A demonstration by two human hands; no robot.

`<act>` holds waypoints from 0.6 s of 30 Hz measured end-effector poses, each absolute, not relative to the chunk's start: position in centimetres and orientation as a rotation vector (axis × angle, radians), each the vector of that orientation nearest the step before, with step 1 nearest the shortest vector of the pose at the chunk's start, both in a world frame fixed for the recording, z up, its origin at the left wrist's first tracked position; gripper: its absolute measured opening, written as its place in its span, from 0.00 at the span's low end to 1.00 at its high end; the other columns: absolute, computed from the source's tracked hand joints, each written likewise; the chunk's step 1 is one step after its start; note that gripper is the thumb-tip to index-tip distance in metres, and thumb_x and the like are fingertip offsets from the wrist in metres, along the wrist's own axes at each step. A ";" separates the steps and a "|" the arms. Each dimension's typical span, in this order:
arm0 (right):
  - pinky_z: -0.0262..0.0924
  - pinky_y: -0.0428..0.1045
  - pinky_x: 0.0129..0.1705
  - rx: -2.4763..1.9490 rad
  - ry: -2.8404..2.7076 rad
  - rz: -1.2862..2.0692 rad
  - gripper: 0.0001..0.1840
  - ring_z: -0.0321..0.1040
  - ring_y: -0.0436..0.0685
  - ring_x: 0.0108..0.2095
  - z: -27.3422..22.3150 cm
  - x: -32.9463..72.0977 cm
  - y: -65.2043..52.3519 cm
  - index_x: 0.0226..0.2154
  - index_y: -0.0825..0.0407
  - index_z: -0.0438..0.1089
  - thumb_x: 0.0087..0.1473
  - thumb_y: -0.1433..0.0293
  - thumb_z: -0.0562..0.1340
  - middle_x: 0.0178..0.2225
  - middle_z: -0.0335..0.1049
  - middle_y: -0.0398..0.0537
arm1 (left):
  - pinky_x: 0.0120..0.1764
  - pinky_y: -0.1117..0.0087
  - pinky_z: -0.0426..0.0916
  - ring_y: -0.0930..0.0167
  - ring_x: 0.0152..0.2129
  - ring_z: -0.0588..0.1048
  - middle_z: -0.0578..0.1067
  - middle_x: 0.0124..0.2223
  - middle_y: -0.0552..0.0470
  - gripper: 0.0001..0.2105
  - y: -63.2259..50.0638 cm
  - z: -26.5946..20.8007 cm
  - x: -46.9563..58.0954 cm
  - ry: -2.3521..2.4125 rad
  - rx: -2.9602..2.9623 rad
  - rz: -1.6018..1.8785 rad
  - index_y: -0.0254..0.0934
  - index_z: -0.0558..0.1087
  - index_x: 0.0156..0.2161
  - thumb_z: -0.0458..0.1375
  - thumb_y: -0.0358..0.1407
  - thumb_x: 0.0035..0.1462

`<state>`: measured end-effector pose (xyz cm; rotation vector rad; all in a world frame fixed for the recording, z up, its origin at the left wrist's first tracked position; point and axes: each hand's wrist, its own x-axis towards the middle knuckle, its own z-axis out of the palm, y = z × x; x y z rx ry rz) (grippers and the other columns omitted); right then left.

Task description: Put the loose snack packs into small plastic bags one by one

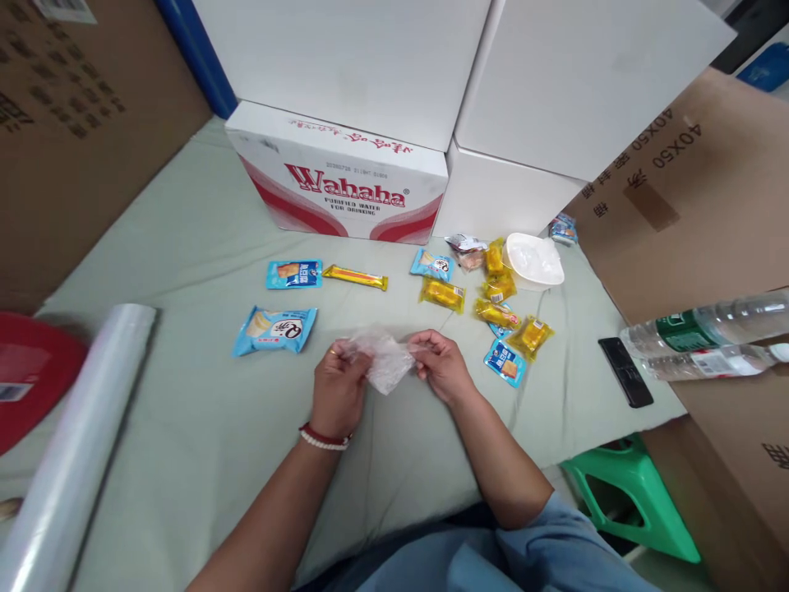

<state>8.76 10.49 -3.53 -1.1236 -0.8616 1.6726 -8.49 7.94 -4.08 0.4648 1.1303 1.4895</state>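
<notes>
A crumpled clear plastic bag [389,367] hangs between my two hands, just above the cloth. My left hand [340,386] pinches its left side, and my right hand [440,363] pinches its right edge. Left of my hands lie a puffed blue snack packet [275,330], a flat blue packet [294,275] and a long yellow snack stick [356,278]. Beyond my right hand are several yellow-wrapped snacks [442,294], a blue packet [432,265], a flat blue packet [505,363] and a clear packet with brownish contents [468,253].
A Wahaha water carton [351,185] and white boxes [518,189] wall off the back. A white plastic tub [533,261] sits back right. At right lie a black phone [625,372] and plastic bottles [727,323]. A plastic film roll [80,444] lies left; a green stool [634,493] stands below.
</notes>
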 end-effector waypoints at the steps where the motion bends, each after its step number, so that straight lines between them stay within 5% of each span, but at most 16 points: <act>1: 0.48 0.41 0.17 -1.107 -0.801 1.704 0.20 0.52 0.44 0.18 -3.2 8.9 10.5 0.32 0.51 0.74 0.41 0.59 0.77 0.20 0.63 0.35 | 0.35 0.73 0.72 0.74 0.28 0.74 0.77 0.33 0.57 0.23 8.2 -4.0 -8.7 1.057 0.357 1.517 0.38 0.72 0.36 0.79 0.39 0.38; 6: 0.42 0.41 0.17 -1.082 -0.724 1.773 0.24 0.47 0.44 0.19 -2.4 9.2 10.3 0.30 0.50 0.70 0.43 0.53 0.78 0.23 0.61 0.36 | 0.44 0.68 0.75 0.70 0.36 0.78 0.80 0.38 0.55 0.23 8.3 -3.5 -9.2 0.813 0.139 1.539 0.38 0.74 0.38 0.80 0.37 0.41; 12: 0.68 0.48 0.40 -1.130 -1.115 1.360 0.30 0.70 0.56 0.43 -2.9 9.6 10.2 0.46 0.47 0.74 0.51 0.44 0.71 0.45 0.74 0.48 | 0.37 0.71 0.71 0.74 0.30 0.73 0.75 0.33 0.57 0.24 7.8 -4.0 -8.3 0.925 0.498 1.528 0.39 0.68 0.35 0.78 0.47 0.47; 18: 0.50 0.45 0.24 -1.291 -1.094 1.295 0.21 0.53 0.48 0.21 -3.5 9.2 9.8 0.34 0.50 0.72 0.54 0.50 0.71 0.22 0.62 0.36 | 0.37 0.70 0.69 0.72 0.32 0.70 0.70 0.37 0.55 0.23 7.0 -4.1 -8.2 1.429 0.857 1.628 0.40 0.67 0.40 0.74 0.47 0.48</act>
